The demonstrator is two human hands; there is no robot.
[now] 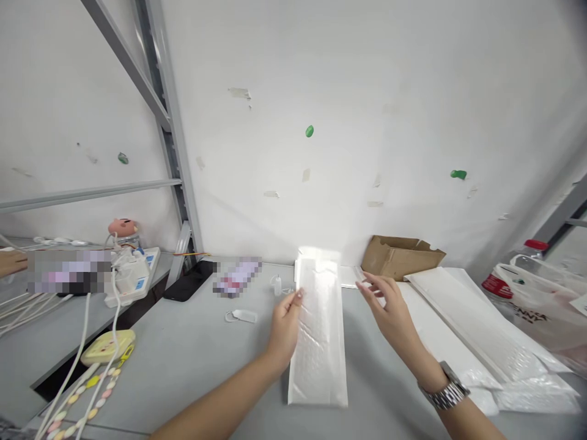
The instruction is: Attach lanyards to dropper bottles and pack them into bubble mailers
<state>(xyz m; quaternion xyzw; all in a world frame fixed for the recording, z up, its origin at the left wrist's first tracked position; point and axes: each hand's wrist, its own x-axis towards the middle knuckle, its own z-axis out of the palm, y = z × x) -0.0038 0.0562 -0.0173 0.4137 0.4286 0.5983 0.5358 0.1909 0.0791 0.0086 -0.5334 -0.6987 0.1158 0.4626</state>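
Note:
My left hand (285,324) grips the left edge of a white bubble mailer (320,342), thumb on its front face. The mailer is tilted up over the grey table, its upper end shining in the light. To the right of it, my right hand (385,302) hangs with fingers apart and a metal-band watch (444,388) on its wrist. Nothing shows clearly in that hand. Just beyond its fingertips lies a flat white item (349,277), partly hidden behind the mailer. Two small white looped pieces, a nearer tag (241,315) and a farther one (277,285), lie left of the mailer.
More white bubble mailers (477,324) are stacked at the right, before an open cardboard box (401,256) and a plastic bag (527,308). A black phone (190,281), a power strip (135,281), cables and a yellow device (109,346) are at the left. Another person's hand (11,261) shows far left.

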